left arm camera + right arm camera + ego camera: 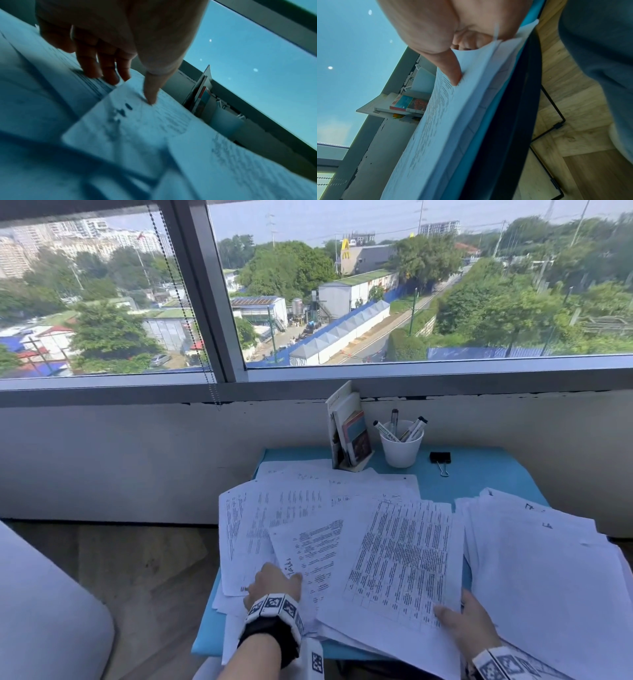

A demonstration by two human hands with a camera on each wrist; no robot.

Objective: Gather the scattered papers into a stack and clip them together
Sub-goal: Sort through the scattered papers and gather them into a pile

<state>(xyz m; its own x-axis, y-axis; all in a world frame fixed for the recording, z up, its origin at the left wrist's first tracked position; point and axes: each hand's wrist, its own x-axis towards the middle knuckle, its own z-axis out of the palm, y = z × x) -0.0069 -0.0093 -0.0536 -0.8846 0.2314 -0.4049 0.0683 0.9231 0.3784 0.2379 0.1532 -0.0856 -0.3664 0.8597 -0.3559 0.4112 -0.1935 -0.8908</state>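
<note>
Several printed sheets (308, 508) lie fanned and overlapping across a small blue table (479, 474). My left hand (274, 582) rests flat on the sheets at the near left; in the left wrist view its fingertips (109, 79) press down on the paper (130, 121). My right hand (462, 621) pinches the near edge of a densely printed sheet (404, 556), thumb on top. The right wrist view shows the thumb (452, 70) over several sheets (453, 115) with fingers beneath. A black binder clip (440, 458) sits at the table's far right, untouched.
A white cup of markers (400, 445) and a wooden holder with booklets (349, 433) stand at the table's back edge against the wall under the window. Another loose pile of sheets (548, 570) overhangs the table's right side. Wooden floor (137, 570) lies to the left.
</note>
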